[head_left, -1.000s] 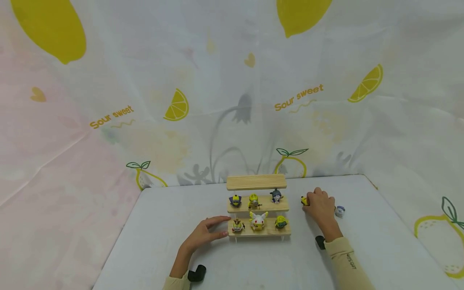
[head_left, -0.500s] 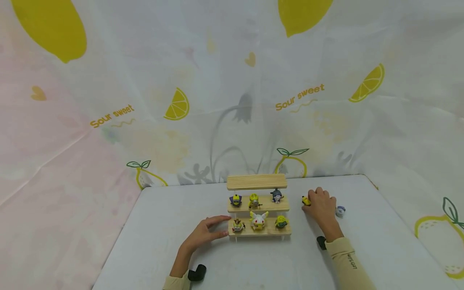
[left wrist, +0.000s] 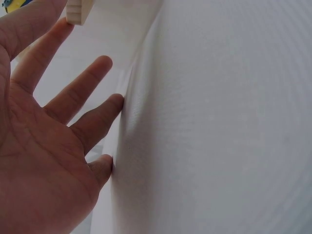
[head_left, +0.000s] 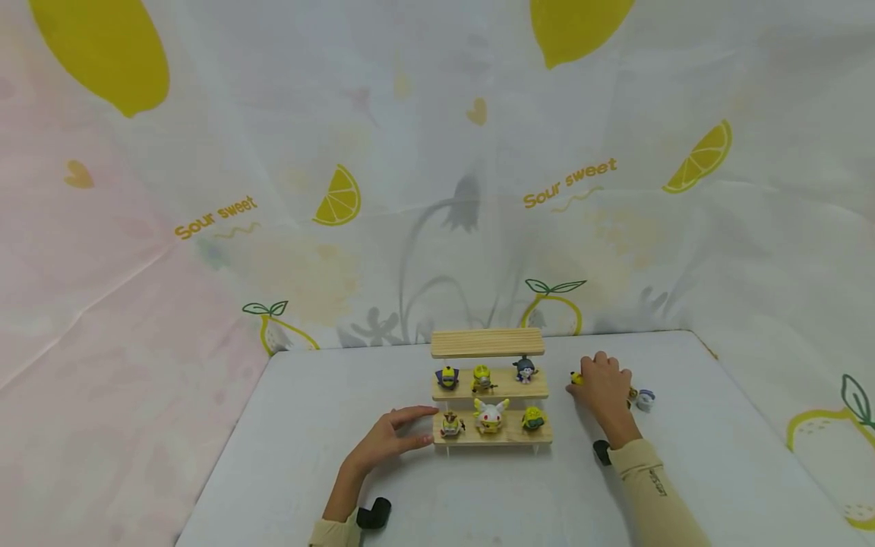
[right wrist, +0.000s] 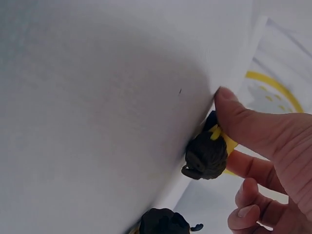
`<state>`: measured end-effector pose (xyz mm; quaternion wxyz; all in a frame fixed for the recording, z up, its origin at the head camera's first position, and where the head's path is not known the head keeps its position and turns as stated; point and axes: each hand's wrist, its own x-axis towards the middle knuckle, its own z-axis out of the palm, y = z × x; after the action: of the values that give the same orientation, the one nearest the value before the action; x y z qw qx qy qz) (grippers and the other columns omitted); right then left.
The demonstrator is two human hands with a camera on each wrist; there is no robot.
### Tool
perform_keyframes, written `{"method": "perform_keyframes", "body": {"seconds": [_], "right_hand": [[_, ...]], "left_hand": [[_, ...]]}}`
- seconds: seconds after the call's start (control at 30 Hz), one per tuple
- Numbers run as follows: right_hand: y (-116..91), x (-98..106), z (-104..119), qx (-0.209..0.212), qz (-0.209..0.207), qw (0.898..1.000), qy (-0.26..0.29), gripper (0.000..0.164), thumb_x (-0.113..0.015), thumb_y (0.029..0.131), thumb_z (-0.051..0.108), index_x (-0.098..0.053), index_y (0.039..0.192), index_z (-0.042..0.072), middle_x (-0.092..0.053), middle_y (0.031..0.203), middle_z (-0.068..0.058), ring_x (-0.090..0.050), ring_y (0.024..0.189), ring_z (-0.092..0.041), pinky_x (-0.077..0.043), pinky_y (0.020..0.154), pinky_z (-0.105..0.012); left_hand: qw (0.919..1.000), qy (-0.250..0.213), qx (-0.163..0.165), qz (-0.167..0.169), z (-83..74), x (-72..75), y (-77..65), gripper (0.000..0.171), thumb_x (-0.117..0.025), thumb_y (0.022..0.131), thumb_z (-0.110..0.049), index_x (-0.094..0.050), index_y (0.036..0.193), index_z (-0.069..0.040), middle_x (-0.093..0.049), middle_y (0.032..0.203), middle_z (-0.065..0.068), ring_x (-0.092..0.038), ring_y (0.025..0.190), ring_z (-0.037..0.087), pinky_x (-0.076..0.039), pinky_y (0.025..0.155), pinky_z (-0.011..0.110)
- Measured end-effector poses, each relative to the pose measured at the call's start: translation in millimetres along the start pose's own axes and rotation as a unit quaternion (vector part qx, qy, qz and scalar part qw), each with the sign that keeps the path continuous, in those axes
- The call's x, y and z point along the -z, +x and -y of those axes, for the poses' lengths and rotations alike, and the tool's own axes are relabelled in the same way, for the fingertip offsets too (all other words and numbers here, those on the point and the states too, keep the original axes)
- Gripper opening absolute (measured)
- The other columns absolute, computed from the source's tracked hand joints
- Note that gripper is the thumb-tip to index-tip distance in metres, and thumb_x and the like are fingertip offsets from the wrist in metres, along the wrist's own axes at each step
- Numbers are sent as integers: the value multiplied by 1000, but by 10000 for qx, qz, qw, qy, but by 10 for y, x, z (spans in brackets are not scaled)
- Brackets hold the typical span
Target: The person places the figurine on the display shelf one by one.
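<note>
A three-tier wooden display shelf (head_left: 487,343) stands on the white table, its lower two boards bearing several small figurines. On the bottom board sits a white long-eared figurine (head_left: 491,416). At the shelf's left end is my left hand (head_left: 383,441), fingers spread; in the left wrist view a fingertip touches the board's end (left wrist: 76,12). Right of the shelf, my right hand (head_left: 603,387) is down at the table. It pinches a small yellow figurine with a dark top (right wrist: 207,153) between thumb and fingers; the hand covers most of it in the head view.
A white-and-blue figurine (head_left: 645,400) stands just right of my right hand, with a brownish-yellow one (head_left: 633,393) partly hidden beside it. Another dark-topped figurine (right wrist: 163,223) shows low in the right wrist view. A lemon-print cloth (head_left: 437,190) hangs behind the table.
My right hand has shifted slightly left, and a brownish-yellow figurine now shows at its right side. The left hand stays at the shelf's end. The head view has turned slightly.
</note>
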<state>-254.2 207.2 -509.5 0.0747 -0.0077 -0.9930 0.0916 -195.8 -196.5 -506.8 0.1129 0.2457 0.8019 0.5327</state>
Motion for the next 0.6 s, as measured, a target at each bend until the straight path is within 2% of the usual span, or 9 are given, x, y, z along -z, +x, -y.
{"method": "perform_keyframes", "body": {"seconds": [0.17,0.33,0.4,0.53,0.6], "right_hand": [[1,-3,-6,-68,115,9999,5,34,-82,82,21,-62,93,-4,-50,87,-17,-52,84,-39,-44,71,-56],[-7,-50,-40,7,37,10000,37,30,-80,83,17,-61,91,-3,-51,88,-18,-52,83,-39,-44,70,-55],[-17,-71,-56,83,-93,9999,92,28,-80,83,16,-60,91,-2,-51,89,-19,-52,83,-39,-44,68,-55],[-44,-75,-84,243,-350,9985,350,25,-78,84,14,-59,93,0,-51,91,-19,-51,82,-38,-43,65,-54],[-59,-51,-93,309,-431,9973,503,25,-77,85,15,-59,95,1,-51,92,-19,-51,82,-38,-43,64,-54]], "left_hand": [[10000,54,-75,13,13,-8,15,48,-75,89,-15,-61,134,-5,-58,137,12,-43,136,33,-19,111,65],[9999,-65,-95,-1,13,-14,8,47,-75,89,-13,-62,133,-4,-59,136,13,-44,135,33,-13,112,66],[9999,-87,-112,-19,10,-14,4,46,-75,88,-11,-62,132,-4,-59,135,13,-45,134,32,-15,112,65],[9999,10,-94,-75,0,-14,-2,46,-75,88,-13,-63,132,-6,-60,135,10,-46,133,30,-26,110,61],[9999,6,-74,-73,-4,-14,-3,46,-75,88,-13,-63,132,-5,-60,135,10,-46,133,31,-27,109,60]]}}
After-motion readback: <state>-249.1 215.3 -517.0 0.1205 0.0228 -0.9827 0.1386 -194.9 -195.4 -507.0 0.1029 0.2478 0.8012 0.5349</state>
